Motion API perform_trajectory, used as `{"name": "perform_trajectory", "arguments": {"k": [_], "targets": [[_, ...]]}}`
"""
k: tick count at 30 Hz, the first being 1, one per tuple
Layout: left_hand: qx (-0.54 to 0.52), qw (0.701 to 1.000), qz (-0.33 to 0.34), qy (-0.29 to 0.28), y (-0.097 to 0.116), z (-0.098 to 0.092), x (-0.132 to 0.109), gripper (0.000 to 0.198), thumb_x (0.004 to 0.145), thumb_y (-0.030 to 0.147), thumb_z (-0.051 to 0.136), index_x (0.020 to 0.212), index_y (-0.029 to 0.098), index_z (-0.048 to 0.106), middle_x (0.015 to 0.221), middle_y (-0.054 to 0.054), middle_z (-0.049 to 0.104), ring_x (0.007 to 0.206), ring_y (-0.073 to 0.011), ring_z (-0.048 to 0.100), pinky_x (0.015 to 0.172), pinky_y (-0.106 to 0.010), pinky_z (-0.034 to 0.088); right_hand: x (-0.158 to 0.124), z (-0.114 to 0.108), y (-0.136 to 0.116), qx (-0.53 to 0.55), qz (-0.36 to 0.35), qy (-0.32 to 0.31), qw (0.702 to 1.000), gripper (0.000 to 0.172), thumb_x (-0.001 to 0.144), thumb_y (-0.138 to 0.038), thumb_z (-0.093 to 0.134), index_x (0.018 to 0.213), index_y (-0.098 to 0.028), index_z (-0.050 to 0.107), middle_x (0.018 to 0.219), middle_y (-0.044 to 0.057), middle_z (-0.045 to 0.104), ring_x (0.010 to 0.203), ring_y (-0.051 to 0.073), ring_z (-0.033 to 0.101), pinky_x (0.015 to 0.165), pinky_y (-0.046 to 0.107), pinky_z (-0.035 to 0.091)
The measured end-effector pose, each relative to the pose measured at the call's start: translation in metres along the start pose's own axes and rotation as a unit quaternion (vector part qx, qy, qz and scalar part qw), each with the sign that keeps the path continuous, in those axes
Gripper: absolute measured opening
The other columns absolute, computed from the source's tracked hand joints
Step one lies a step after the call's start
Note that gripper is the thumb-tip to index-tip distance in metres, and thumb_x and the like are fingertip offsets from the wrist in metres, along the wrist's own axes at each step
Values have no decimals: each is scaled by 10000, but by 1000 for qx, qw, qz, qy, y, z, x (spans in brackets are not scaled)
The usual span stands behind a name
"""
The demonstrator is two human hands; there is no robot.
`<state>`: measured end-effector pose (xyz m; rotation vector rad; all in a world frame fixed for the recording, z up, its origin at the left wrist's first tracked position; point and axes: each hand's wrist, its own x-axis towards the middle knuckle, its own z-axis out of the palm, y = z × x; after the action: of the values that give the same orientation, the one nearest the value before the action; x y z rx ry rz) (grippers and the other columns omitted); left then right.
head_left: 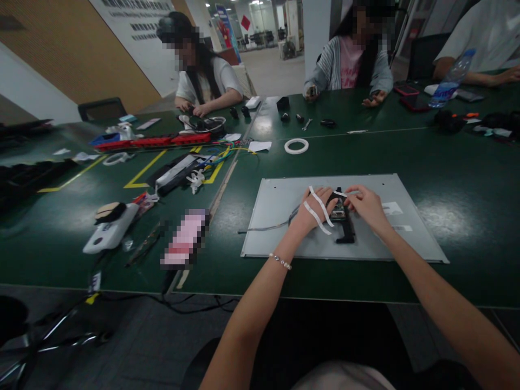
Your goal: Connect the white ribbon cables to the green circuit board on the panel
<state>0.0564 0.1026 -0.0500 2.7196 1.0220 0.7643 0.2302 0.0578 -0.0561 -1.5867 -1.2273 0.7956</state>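
On a flat white panel lies a black frame-like device with a small circuit board showing in it. My left hand grips the device from the left, its fingertips partly hidden behind the device. Narrow white tape strips lie across the back of that hand. Thumb and fingers of my right hand pinch a short white strip at the device's upper edge. Grey cables run out leftward from under my left hand.
A tape roll sits beyond the panel. Left of it are a phone, a white device, a black case and coloured wires. Several people sit across the green table, near a water bottle and a wrench.
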Motion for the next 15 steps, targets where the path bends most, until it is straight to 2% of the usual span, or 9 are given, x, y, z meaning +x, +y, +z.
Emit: {"name": "perform_trajectory", "arguments": {"k": [4,10,15], "targets": [[8,1000,-12,-7,0,1,0,382,962,377,391,1214,144,559,1238,-132,622,1204,-230,534,1084,-428,296,1,-3,1,-54,-14,2,998,234,742,-279,513,932,-173,597,646,7,623,513,120,526,547,244,419],[30,999,-21,-26,-2,3,0,411,969,397,367,1261,162,534,1287,-112,596,1228,-225,514,1093,-429,294,1,-7,-1,-139,-27,-4,990,210,745,-230,486,926,-165,570,615,-4,611,546,129,545,606,247,389],[43,998,-23,-40,-2,2,0,417,972,397,350,1275,171,527,1303,-93,588,1246,-218,497,1104,-419,291,-1,-9,-4,-137,4,-24,990,232,735,-178,471,953,-166,551,595,-21,602,480,104,524,535,213,357]]}}
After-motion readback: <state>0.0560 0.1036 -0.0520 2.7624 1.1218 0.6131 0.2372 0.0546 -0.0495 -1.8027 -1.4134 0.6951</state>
